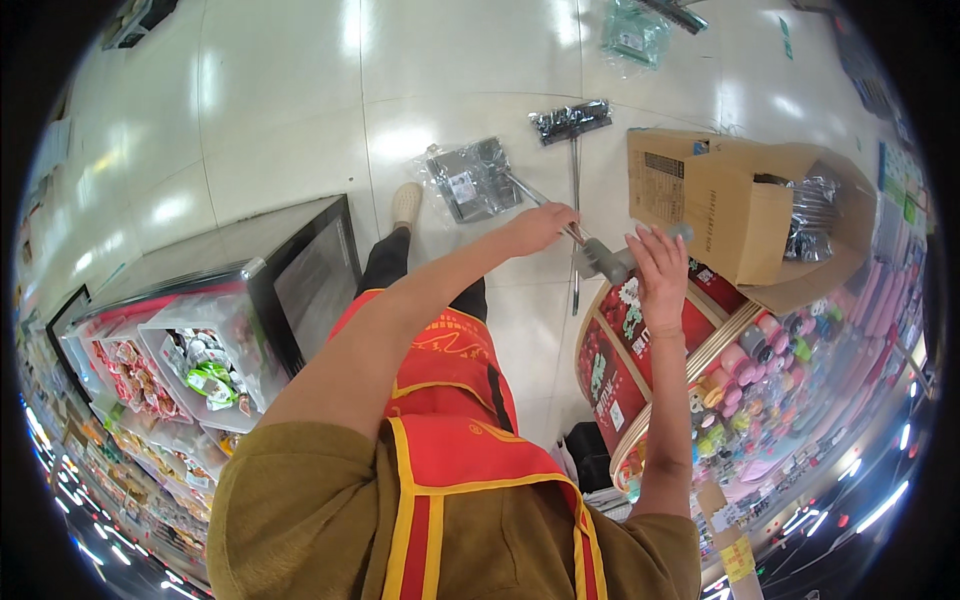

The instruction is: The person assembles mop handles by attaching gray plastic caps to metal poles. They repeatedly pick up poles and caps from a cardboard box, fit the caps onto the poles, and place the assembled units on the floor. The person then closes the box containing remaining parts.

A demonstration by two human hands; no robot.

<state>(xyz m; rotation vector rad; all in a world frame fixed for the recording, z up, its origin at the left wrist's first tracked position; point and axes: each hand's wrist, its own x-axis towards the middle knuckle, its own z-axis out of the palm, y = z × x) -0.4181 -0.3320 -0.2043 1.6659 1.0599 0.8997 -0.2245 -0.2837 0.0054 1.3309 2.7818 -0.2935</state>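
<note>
A long-handled dustpan (467,182) with a grey pan, partly in clear plastic wrap, lies on the floor ahead of me. Its metal pole (525,188) slants up toward me, and my left hand (541,229) is closed around it. At the near end is a grey plastic handle (606,263). My right hand (660,265) grips this grey part, fingers bent over it, with a grey tip showing beyond them; the palm side is hidden. Just past my hands, a broom (571,122) with a black, plastic-covered head lies on the floor, its thin pole pointing toward me.
To the right, an open cardboard box (735,205) holding black plastic-wrapped items rests on a rounded red display stand (640,335). Colourful goods fill the space behind it. A black-framed case (310,270) and bins of packets (205,365) stand left. Another wrapped dustpan (633,35) lies farther off.
</note>
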